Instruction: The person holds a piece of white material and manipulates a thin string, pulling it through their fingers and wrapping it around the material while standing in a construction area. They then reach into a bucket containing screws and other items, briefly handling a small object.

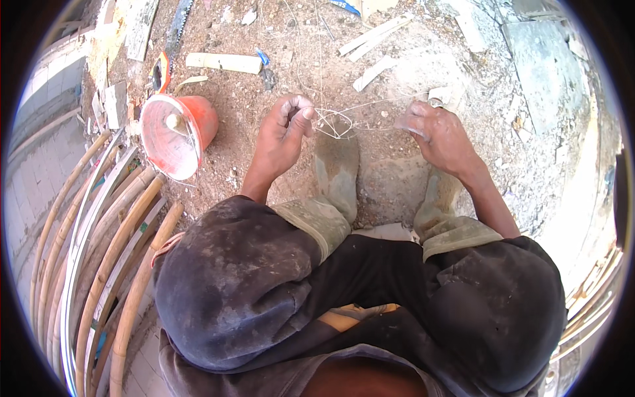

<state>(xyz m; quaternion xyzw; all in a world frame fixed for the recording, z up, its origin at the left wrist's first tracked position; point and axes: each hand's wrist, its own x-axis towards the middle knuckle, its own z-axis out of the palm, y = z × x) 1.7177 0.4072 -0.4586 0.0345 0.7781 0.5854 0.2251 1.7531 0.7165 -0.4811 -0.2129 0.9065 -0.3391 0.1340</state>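
A tangle of thin pale string hangs in loops between my two hands, above the ground by my boots. My left hand is closed, thumb against curled fingers, pinching the tangle's left side. To the right, the fingers of my right hand are pressed together on strands that run across from the loops. Whether it is string or fine wire is hard to make out. More of the strand trails away up the ground. Both hands look dusty.
An orange bucket lies tipped at the left, a round pale thing inside. Beyond it is a handsaw with an orange handle. Wooden poles stand in a bundle at the lower left. Wood offcuts litter the dirt ahead.
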